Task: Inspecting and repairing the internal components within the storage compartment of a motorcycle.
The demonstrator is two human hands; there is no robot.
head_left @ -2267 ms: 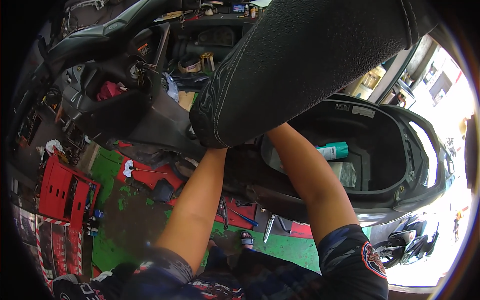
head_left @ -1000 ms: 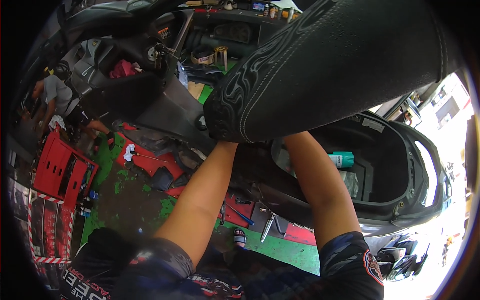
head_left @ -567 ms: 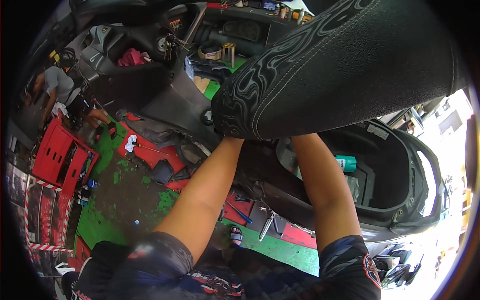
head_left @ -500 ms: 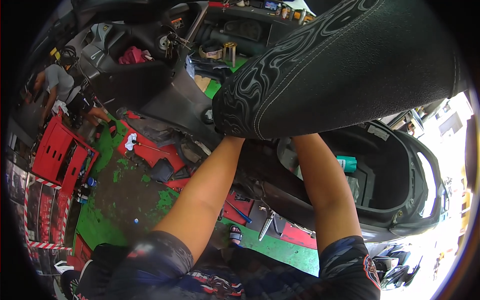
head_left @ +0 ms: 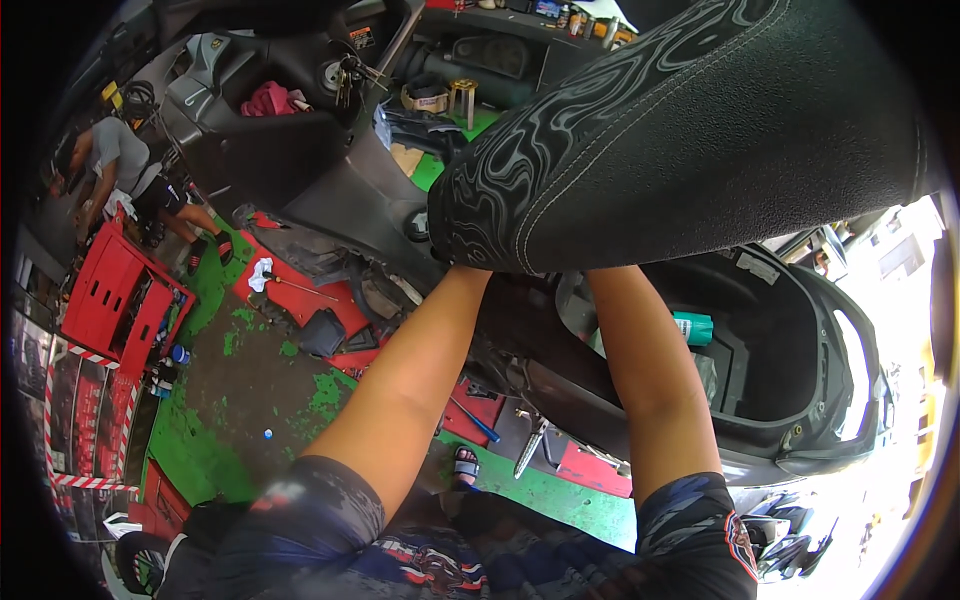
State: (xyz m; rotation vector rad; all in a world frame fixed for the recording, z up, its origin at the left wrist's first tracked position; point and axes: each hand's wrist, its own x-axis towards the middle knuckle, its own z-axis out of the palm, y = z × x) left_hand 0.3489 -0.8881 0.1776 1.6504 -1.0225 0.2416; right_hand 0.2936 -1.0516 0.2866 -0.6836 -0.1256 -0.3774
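Note:
A motor scooter's black seat (head_left: 690,150), patterned with swirls along one side and stitched with pale thread, is tilted up in front of me. Both my forearms reach up to its lower edge. My left forearm (head_left: 420,370) ends at the seat's front corner, and my right forearm (head_left: 645,350) passes over the opened storage compartment (head_left: 770,400). The seat hides my left hand and my right hand, so their fingers do not show. Inside the compartment lies a teal cylindrical container (head_left: 693,328).
Keys (head_left: 352,82) hang at the ignition, beside a pink cloth (head_left: 272,100) in the front pocket. Left, a person (head_left: 130,170) bends near a red tool cabinet (head_left: 110,290). A blue-handled tool (head_left: 478,420) lies on the red lift platform (head_left: 600,470); my sandalled foot (head_left: 466,465) stands nearby.
The view has shifted very slightly. My arms and the raised seat hold nearly the same position, and the person at the left has moved a little.

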